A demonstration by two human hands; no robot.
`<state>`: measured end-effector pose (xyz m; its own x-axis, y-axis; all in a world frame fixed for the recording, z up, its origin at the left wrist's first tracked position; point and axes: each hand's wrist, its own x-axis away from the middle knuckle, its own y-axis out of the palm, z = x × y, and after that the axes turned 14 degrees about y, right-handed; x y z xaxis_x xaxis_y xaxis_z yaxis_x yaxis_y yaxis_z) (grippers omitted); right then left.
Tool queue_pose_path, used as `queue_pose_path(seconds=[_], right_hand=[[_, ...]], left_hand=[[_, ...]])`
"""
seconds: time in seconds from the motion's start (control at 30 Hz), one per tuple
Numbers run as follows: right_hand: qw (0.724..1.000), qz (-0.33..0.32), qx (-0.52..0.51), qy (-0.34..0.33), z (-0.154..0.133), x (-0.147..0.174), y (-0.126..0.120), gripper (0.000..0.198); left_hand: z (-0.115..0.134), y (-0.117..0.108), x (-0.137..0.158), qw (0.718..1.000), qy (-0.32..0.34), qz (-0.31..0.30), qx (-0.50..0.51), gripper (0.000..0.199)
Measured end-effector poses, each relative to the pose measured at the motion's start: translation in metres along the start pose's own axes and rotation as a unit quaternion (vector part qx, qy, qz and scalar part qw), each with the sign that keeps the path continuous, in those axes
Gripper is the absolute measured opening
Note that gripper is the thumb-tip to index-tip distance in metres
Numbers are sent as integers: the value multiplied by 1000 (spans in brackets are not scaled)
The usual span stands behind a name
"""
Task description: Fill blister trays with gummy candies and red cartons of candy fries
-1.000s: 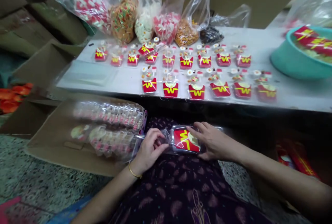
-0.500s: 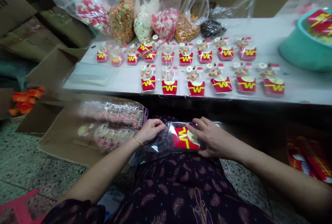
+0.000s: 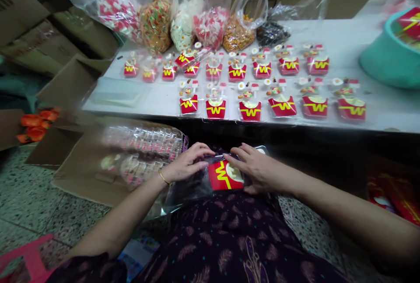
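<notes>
A clear plastic bag (image 3: pixel 193 189) lies across my lap, with a red fries-box piece (image 3: pixel 218 178) marked with a yellow W inside it. My left hand (image 3: pixel 187 163) grips the bag's upper edge on the left, its fingers bent over the film beside the red piece. On the right end, my right hand (image 3: pixel 259 170) is closed round the bag, fingers over the top and thumb below. A small white piece shows at the bag's far right corner, partly hidden behind that hand.
Packed fries-box sets (image 3: pixel 250 110) stand in two rows on the white table (image 3: pixel 390 117). Behind them are bags of small pieces (image 3: pixel 155 22). A teal basin (image 3: pixel 383 62) is at right. An open carton (image 3: pixel 82 178) with packed sets sits at left, near a pink stool (image 3: pixel 33 259).
My left hand has gone from a pinch at the bag's edge to a wider hold with fingers over the film. The bag and red piece have shifted slightly left.
</notes>
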<state>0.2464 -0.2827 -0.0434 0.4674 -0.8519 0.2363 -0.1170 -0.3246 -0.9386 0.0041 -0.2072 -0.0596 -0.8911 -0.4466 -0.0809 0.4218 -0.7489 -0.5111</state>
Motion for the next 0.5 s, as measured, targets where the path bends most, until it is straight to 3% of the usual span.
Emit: queue_pose_path(seconds=[0.1,0.2,0.33,0.5], right_hand=[[1000,-3,-7,-6,-1,-2,-1,92],[1000,5,-14,-7,-2,-2,-2,92],[998,31,-47,-11,-5,-9,3,92],[994,52,-92,-19,-11,-14,4,95]], left_hand=[[8,-12,-6,994,33,-104,-8,25],[11,-13,-14,990,42,-126,-44,14],[20,0,-23,993,72,-74,-61,9],[30,20,-24,998,40,41,-39,9]])
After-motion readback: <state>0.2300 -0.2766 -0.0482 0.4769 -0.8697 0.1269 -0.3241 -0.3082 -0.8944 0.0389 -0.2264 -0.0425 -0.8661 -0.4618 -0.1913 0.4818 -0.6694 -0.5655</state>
